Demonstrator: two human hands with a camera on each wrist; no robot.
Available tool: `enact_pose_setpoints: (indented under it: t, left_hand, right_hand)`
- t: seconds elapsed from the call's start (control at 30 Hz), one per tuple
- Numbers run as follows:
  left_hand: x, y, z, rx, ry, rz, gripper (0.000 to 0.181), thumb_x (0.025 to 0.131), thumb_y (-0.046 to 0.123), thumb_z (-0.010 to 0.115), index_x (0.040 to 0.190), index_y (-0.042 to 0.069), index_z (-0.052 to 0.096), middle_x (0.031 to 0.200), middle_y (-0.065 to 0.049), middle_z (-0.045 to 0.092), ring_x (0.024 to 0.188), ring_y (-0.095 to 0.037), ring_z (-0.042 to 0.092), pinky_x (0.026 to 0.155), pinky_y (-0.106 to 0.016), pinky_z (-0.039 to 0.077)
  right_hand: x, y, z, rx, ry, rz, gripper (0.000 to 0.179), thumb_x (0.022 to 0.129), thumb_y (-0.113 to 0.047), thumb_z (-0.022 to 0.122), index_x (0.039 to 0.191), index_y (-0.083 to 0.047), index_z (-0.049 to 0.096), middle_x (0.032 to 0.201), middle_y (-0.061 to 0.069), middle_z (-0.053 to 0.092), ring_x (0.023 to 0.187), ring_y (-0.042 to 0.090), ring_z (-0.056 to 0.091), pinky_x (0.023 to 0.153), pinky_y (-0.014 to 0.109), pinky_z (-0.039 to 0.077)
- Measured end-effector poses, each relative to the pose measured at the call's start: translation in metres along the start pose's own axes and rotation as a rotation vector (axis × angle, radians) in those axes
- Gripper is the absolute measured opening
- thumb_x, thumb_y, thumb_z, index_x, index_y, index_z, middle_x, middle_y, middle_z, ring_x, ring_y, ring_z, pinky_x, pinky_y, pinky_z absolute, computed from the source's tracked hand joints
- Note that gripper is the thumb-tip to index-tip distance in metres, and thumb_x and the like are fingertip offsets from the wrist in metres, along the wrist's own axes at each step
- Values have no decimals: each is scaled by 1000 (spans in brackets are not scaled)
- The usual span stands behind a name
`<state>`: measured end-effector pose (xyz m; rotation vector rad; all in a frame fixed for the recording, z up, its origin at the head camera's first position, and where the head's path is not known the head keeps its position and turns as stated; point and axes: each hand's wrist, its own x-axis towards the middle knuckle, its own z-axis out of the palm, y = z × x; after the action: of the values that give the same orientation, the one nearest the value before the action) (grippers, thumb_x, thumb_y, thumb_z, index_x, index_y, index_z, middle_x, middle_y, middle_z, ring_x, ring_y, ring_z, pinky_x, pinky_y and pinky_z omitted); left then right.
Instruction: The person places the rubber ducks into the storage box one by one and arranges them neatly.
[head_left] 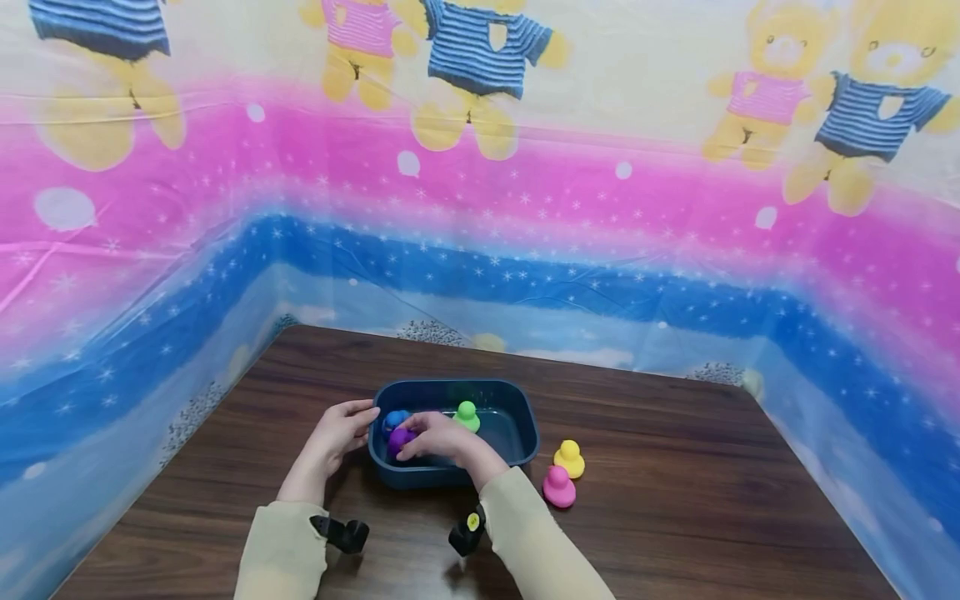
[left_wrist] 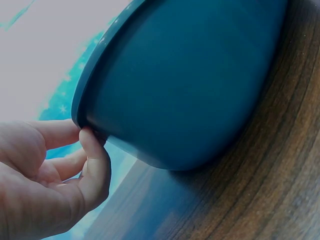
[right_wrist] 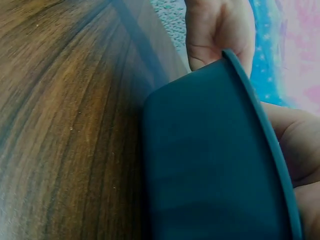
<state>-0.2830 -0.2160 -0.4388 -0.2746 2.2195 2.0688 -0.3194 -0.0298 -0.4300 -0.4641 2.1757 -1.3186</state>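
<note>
A dark teal plastic basin [head_left: 453, 477] stands on the table. My left hand [head_left: 341, 433] pinches its left rim between thumb and fingers, as the left wrist view shows on the basin's outer wall [left_wrist: 185, 85]. Reaching over the near rim, my right hand [head_left: 438, 437] has its thumb and fingers on a purple toy duck [head_left: 400, 442] inside, at the left end. A blue toy duck [head_left: 393, 421] sits just behind the purple one. Farther right in the basin is a green toy duck [head_left: 467, 416]. In the right wrist view the basin wall hides my right fingertips.
To the right of the basin, a yellow toy duck [head_left: 569, 459] and a pink toy duck [head_left: 558, 487] stand close together on the dark wooden table [head_left: 675, 500]. A printed cloth [head_left: 525, 208] with bears hangs around the table's back and sides.
</note>
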Motion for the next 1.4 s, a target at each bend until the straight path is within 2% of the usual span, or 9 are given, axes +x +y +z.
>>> enact_pose_setpoints:
  t: [0.27,0.47,0.6,0.77,1.0,1.2,1.4]
  left_hand:
    - [0,-1,1,3,-1,6,50,102,18,51,141,-12,40,133,-30,50,99,-20,59,77,-21,53]
    - [0,-1,1,-2,-4,13,49,102,16,51,140,-12,40,133,-30,51,97,-17,59,74,-19,51]
    - [0,-1,1,1,-2,13,49,102,16,51,141,-12,40,133,-29,51,96,-17,59,74,-19,51]
    - [1,-1,1,-3,1,9,50,102,17,52,140,-12,40,132,-29,51,98,-19,58,75,-21,52]
    - [3,-2,2,7,2,-4,50,102,19,52,141,-10,41,135,-30,49,105,-25,58,86,-29,54]
    - [1,-2,2,4,3,-3,50,102,18,52,141,-11,40,135,-30,49,102,-23,58,80,-23,53]
    - [1,0,1,-6,-1,6,50,102,17,52,140,-13,40,128,-27,53,95,-18,58,74,-20,52]
  right_hand:
    - [1,1,5,-105,-32,-22,30,87,-5,71,117,-4,67,119,9,63,103,23,56,98,46,48]
    - [2,0,7,-262,-28,-61,29,89,-8,69,117,-6,68,118,7,66,100,19,56,95,40,49]
    - [2,0,7,-324,-25,-80,27,90,-9,69,117,-7,68,117,6,67,97,16,57,94,36,51]
    - [2,1,7,-363,-23,-90,27,90,-9,69,117,-6,69,118,7,67,95,16,58,94,36,52]
    - [0,-1,4,-412,-29,-74,27,89,-10,70,116,-7,69,117,6,68,98,16,58,96,36,51]
    - [-3,1,-1,-434,-28,-72,28,89,-11,71,116,-7,69,114,6,67,98,17,57,95,36,50]
    - [-11,4,-9,-373,11,-83,28,89,-16,71,116,-7,68,119,8,66,109,23,60,99,40,49]
